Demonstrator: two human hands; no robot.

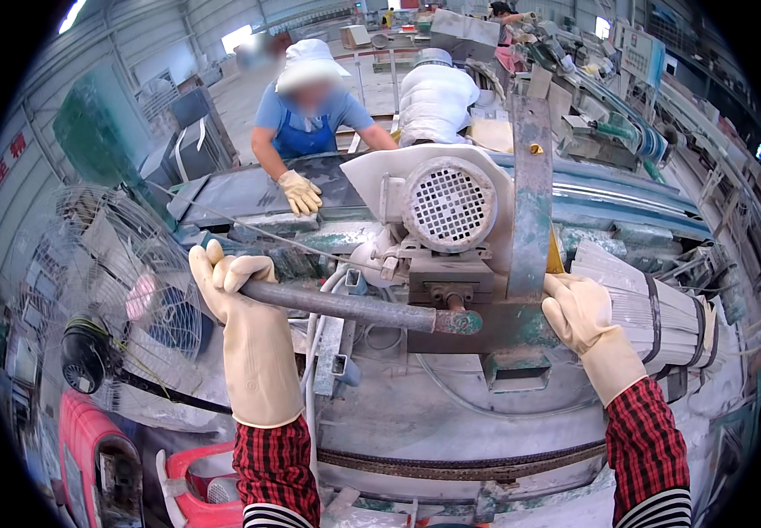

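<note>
My left hand (238, 290), in a cream rubber glove, is closed round the free end of a grey metal pipe lever (345, 304). The lever runs across to a pivot under a motor (451, 204) with a round grille. My right hand (578, 312), gloved the same way, has its fingers curled over the edge of the machine's steel frame (530, 310), at the foot of a tall upright steel bar (531, 211). Beside that hand lies a strapped bundle of pale, flat strips (649, 304). The undersides of both grips are partly hidden.
Across the machine a person in a white hat and blue apron has a gloved hand (300, 192) near a dark slab (262, 194). A wire-caged fan (134, 282) stands at left, above a red plastic chair (200, 480). A cable (257, 227) crosses to the motor.
</note>
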